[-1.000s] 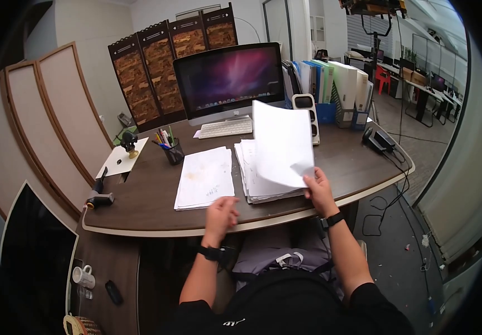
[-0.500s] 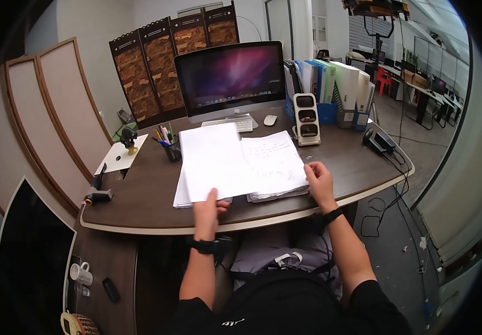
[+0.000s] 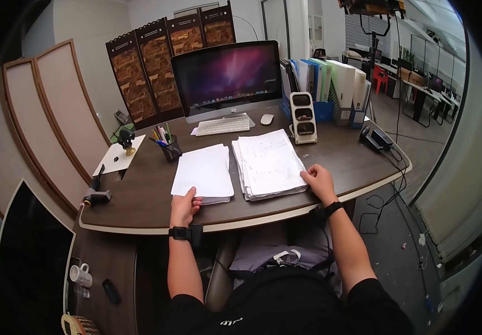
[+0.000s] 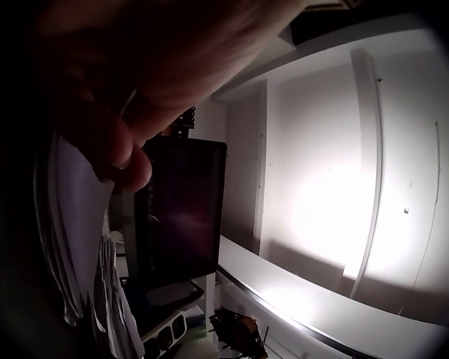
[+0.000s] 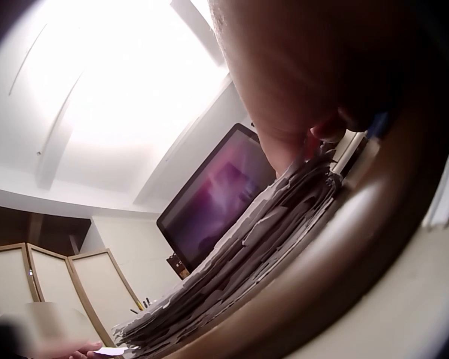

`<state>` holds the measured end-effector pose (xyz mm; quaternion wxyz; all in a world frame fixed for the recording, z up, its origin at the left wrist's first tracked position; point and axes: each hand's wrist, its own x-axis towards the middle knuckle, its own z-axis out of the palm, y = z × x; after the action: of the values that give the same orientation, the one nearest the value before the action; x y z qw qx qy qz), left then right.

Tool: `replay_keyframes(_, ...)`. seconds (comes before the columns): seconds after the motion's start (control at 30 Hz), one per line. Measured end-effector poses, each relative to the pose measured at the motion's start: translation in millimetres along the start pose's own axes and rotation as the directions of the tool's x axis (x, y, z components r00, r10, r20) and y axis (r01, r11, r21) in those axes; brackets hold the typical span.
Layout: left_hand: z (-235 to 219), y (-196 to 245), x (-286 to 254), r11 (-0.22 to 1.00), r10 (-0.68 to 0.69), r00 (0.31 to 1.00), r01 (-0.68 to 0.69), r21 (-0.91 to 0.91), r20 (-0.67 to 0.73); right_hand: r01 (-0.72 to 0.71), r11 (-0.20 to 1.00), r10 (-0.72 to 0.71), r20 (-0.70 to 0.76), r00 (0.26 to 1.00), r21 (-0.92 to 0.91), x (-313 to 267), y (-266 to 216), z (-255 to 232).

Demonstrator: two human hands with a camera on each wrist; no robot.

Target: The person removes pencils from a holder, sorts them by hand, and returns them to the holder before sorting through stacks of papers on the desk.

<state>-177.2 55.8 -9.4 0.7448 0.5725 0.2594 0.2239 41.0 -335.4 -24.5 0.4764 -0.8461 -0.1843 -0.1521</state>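
Right hand (image 3: 321,184) is the nearer one here, thumb and curled fingers pinching the near right corner of the thicker handwritten paper stack (image 3: 268,163), which sits on the near side and to the right of the white keyboard (image 3: 223,125), long axis running away from the person, its bulk off to that hand's left. Near side and left of the keyboard, the left hand (image 3: 183,209) pinches the near edge of a blank top sheet (image 3: 201,167)!
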Motion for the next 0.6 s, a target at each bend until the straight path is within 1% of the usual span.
replay_keyframes(0.03, -1.1, -0.2, 0.1, 1.0, -0.004, 1.0, 0.004, 0.029, 0.001, -0.012, 0.999, 0.012, -0.002, 1.0, 0.047, -1.9, -0.4, -0.3)
replay_keyframes(0.07, -1.6, -0.4, -0.2, 1.0, -0.004, 1.0, 0.004, 0.029, 0.001, -0.012, 0.999, 0.012, -0.001, 1.0, 0.047, -3.2, 1.1, 0.0)
replay_keyframes(0.13, 1.1, 2.6, 0.8, 0.995, -0.026, 0.998, 0.031, 0.093, -0.057, 0.019, 0.998, -0.018, -0.03, 0.999, 0.057, -0.9, 3.7, 0.0)
replay_keyframes(0.17, 3.6, 4.4, 1.1, 0.995, -0.02, 0.998, 0.025, 0.092, -0.054, 0.024, 0.998, -0.022, -0.035, 0.999, 0.059, 1.7, 4.4, -0.1)
replay_keyframes(0.23, 6.4, 1.3, -4.9, 0.996, 0.068, 0.989, -0.074, -0.043, -0.128, 0.019, 0.996, -0.013, -0.065, 0.998, 0.091, -0.1, 7.9, 1.5)
replay_keyframes(0.27, 9.1, -3.4, -8.7, 0.997, 0.066, 0.99, -0.071, -0.036, -0.126, 0.012, 0.995, -0.006, -0.066, 0.998, 0.094, -0.7, 11.1, 3.8)
replay_keyframes(0.3, 13.8, -9.1, -13.2, 0.977, 0.167, 0.95, -0.196, -0.086, -0.264, 0.029, 0.983, -0.011, -0.097, 0.995, 0.182, 0.5, 14.4, 6.1)
replay_keyframes(0.33, 18.3, -13.6, -17.3, 0.938, 0.254, 0.881, -0.325, -0.119, -0.4, 0.05, 0.963, -0.015, -0.131, 0.991, 0.266, 1.7, 16.4, 6.6)
replay_keyframes(0.37, 21.3, -16.2, -21.7, 0.906, 0.333, 0.851, -0.408, -0.113, -0.407, 0.049, 0.949, -0.018, -0.103, 0.994, 0.31, 2.2, 18.7, 5.7)
replay_keyframes(0.4, 23.6, -17.5, -25.0, 0.904, 0.337, 0.852, -0.412, -0.114, -0.401, 0.053, 0.949, -0.018, -0.112, 0.994, 0.311, 5.2, 20.4, 6.1)
replay_keyframes(0.47, 24.0, -23.8, -33.0, 0.849, 0.502, 0.808, -0.528, 0.0, -0.309, 0.044, 0.843, -0.009, -0.067, 0.998, 0.537, 3.7, 22.7, 6.7)
replay_keyframes(0.5, 20.6, -32.8, -26.5, 0.85, 0.503, 0.829, -0.526, -0.034, -0.246, 0.038, 0.845, -0.005, -0.065, 0.998, 0.534, 0.1, 25.0, 4.3)
replay_keyframes(0.53, 21.9, -38.4, -26.7, 0.852, 0.499, 0.83, -0.522, -0.036, -0.248, -0.068, 0.821, 0.06, 0.033, 0.998, 0.567, -3.0, 18.8, -2.1)
replay_keyframes(0.57, 26.1, -43.3, -25.9, 0.907, 0.398, 0.912, -0.407, -0.105, -0.1, -0.17, 0.79, 0.115, 0.13, 0.985, 0.589, -1.1, 13.1, -5.8)
replay_keyframes(0.6, 32.5, -46.6, -22.5, 0.946, 0.296, 0.954, -0.284, -0.156, 0.057, -0.197, 0.772, 0.142, 0.138, 0.98, 0.605, -0.9, 14.8, -0.9)
